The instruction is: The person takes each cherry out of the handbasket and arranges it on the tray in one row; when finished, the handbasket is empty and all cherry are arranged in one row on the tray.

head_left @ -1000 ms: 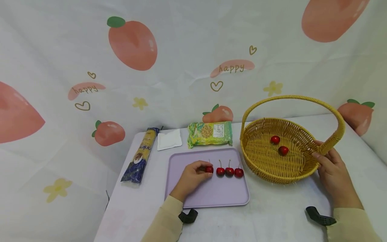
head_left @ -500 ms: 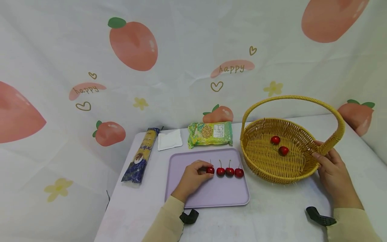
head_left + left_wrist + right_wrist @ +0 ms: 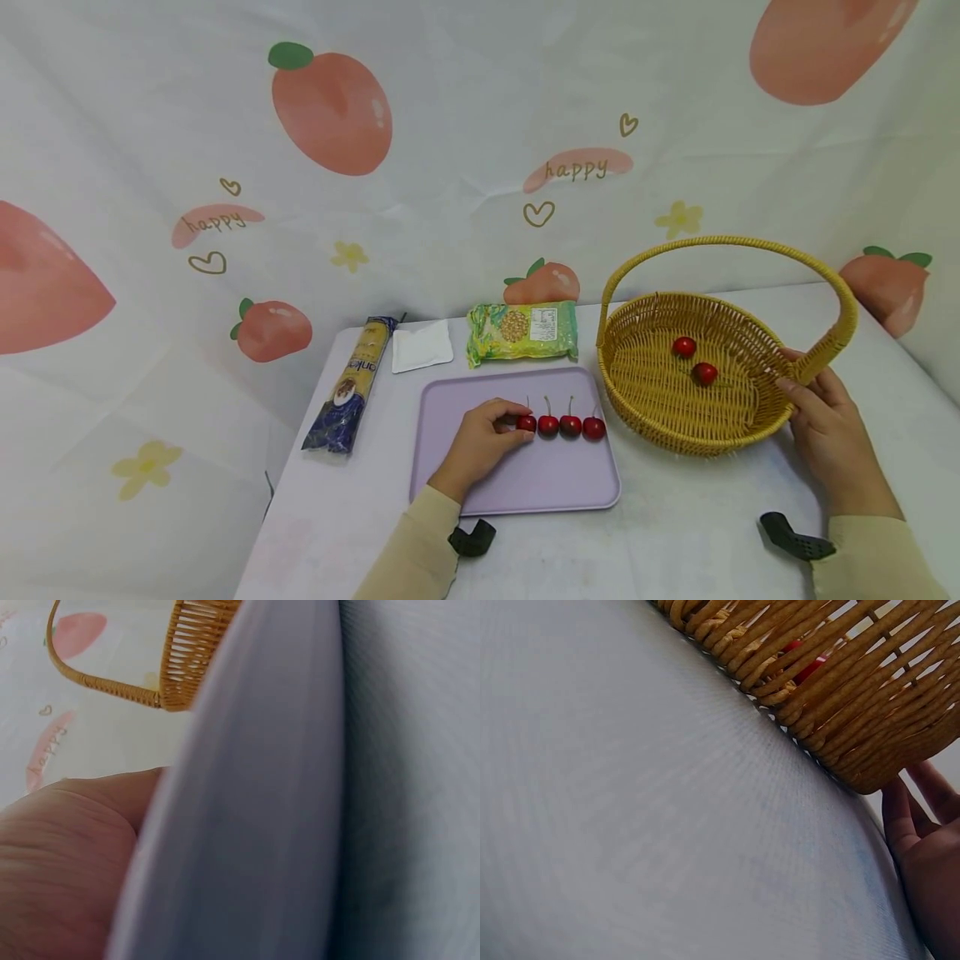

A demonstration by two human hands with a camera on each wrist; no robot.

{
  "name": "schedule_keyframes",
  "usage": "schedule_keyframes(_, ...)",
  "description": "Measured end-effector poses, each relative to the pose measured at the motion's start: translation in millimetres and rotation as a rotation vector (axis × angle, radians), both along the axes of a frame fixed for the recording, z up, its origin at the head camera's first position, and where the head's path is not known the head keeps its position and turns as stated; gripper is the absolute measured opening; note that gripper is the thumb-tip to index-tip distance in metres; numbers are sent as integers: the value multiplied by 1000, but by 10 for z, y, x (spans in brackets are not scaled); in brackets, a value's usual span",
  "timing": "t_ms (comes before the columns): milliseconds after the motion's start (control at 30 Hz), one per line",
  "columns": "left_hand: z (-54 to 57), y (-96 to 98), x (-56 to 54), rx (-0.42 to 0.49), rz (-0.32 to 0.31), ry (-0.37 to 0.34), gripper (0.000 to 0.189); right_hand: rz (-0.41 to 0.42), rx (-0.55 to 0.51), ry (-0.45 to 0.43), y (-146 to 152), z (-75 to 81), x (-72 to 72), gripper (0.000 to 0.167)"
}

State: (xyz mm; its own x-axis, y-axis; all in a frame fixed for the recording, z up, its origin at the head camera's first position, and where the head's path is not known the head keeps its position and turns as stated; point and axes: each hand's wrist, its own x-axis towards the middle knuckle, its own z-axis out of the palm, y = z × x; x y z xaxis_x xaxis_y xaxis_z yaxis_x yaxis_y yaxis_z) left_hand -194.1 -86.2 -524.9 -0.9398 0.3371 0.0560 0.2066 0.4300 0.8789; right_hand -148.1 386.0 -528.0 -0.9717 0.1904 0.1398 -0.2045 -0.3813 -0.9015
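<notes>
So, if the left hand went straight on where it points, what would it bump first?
Probably the second cherry from the left on the tray. The left hand pinches the first cherry close beside it; I can't tell whether they touch.

Over on the left of the white table (image 3: pixel 660 533), a long blue-and-gold packet (image 3: pixel 351 387) lies slanted, its lettering too small to call with certainty! Just beside its far end, a flat white square packet (image 3: pixel 422 346). Next along, a green-and-yellow packet (image 3: pixel 495 332), pale label (image 3: pixel 543 324) facing up! And behind, the backdrop cloth (image 3: pixel 457 100): printed peaches (image 3: pixel 332 112), yellow flowers (image 3: pixel 678 218), outlined hearts (image 3: pixel 627 124), "happy" lettering (image 3: pixel 574 171)!
</notes>
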Motion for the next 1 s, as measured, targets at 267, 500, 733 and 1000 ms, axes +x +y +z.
schedule_keyframes(267,12,6,6,-28,7,30,29,-8,19,-6,-13,3,-3,46)
schedule_keyframes(500,22,12,17,-36,12,27,29,-14,27,-38,8,13,1,46)
schedule_keyframes(733,36,33,25,-15,25,12,29,-9,27,-15,-7,3,-3,46)
schedule_keyframes(1000,33,34,19,-14,20,15,29,-12,5,2,-5,-7,-17,46)
